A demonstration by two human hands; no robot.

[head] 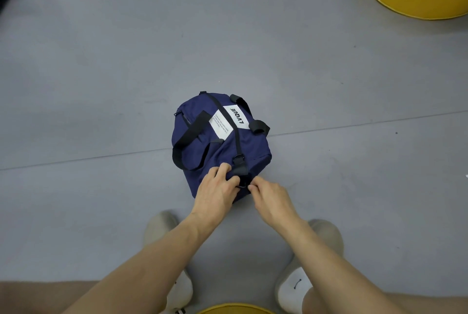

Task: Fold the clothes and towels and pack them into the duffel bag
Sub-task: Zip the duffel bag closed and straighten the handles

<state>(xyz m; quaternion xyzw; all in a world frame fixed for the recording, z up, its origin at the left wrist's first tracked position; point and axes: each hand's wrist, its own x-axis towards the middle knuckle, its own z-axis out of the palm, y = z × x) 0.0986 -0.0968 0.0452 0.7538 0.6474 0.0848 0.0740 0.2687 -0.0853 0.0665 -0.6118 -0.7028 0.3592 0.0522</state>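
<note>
duffel bag (228, 141), navy with a white label, lies on the grey floor (101, 85) directly in front of the person. its long axis runs away from them, and its far end leans slightly left. its near end sits right under both hands, so neither has to reach. the left hand (217, 189) curls its fingers (224, 170) over that near end, gripping the fabric just left of a black strap clip (242, 183). the right hand (269, 198) comes in from the right, fingers bunched and pinching the clip. both forearms angle inward and meet there. the bag's top looks closed, and no clothes or towels are in view. the next move likely turns on the clip between the two hands.
</note>
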